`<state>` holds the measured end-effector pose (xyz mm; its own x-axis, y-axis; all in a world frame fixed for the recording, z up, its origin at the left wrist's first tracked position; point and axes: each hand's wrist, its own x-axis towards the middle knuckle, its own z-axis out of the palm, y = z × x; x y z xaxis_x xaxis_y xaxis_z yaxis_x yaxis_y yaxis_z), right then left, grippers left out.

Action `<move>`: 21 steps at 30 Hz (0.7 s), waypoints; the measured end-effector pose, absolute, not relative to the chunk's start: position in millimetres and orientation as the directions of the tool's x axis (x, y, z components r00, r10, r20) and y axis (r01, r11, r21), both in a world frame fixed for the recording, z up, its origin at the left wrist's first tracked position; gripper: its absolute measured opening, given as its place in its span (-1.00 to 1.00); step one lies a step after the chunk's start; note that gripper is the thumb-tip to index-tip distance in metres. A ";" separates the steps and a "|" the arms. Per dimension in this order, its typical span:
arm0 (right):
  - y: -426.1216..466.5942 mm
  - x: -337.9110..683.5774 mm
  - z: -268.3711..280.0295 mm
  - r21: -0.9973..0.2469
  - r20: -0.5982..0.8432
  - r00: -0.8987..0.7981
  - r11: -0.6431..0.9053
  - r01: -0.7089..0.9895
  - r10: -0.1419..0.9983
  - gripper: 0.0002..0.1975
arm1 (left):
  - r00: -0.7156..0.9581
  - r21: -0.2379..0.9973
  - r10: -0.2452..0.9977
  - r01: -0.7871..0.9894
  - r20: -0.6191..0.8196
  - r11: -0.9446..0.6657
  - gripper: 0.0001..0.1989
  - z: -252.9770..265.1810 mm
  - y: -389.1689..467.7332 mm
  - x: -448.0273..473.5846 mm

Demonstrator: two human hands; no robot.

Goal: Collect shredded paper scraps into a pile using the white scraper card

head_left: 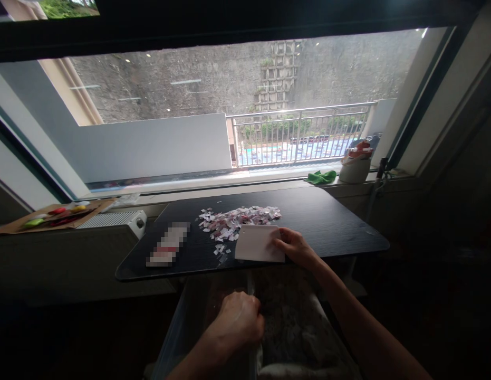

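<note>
My right hand point(295, 247) is closed on the right edge of a flat white plastic scraper point(257, 245), thumb on its face. The scraper stands tilted on the black table point(312, 221) near its front edge. Just behind and to the left of it lies a loose pile of small pale paper-like pieces point(229, 221), with a few strays in front. Below the table edge, my left hand point(239, 319) is curled into a fist over a pale edge between two dark openings; whatever its fingers hold is hidden. The right-hand opening has a whitish bag-like rim point(288, 369).
A blurred-out pale rectangular item point(169, 245) lies at the table's left. Beyond the table, a green cloth point(321, 177) and a white container point(355, 166) stand on the window sill. A radiator point(114, 219) and brown paper point(51, 214) with coloured items are at left.
</note>
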<state>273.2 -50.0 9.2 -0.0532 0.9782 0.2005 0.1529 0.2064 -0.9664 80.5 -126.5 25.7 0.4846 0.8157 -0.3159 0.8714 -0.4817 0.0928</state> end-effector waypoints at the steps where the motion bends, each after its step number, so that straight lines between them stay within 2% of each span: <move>1: -50.3 269.6 8.2 -0.969 0.199 -0.086 0.209 0.131 0.976 -0.75 | 0.482 0.097 0.818 0.873 -0.314 -0.477 -0.66 26.3 -126.6 80.6; 5: -46.2 255.6 9.9 -0.970 0.231 -0.131 0.239 0.047 0.964 -0.76 | 0.479 0.114 0.821 0.876 -0.312 -0.468 -0.65 25.1 -126.0 80.6; 10: -33.3 249.5 13.3 -0.966 0.255 0.014 0.255 -0.036 0.967 -0.75 | 0.482 0.111 0.817 0.874 -0.317 -0.473 -0.64 23.7 -124.6 81.6; 21: -35.0 247.8 9.9 -0.969 0.238 -0.076 0.242 0.045 0.968 -0.78 | 0.474 0.093 0.824 0.878 -0.311 -0.470 -0.64 23.7 -125.2 82.1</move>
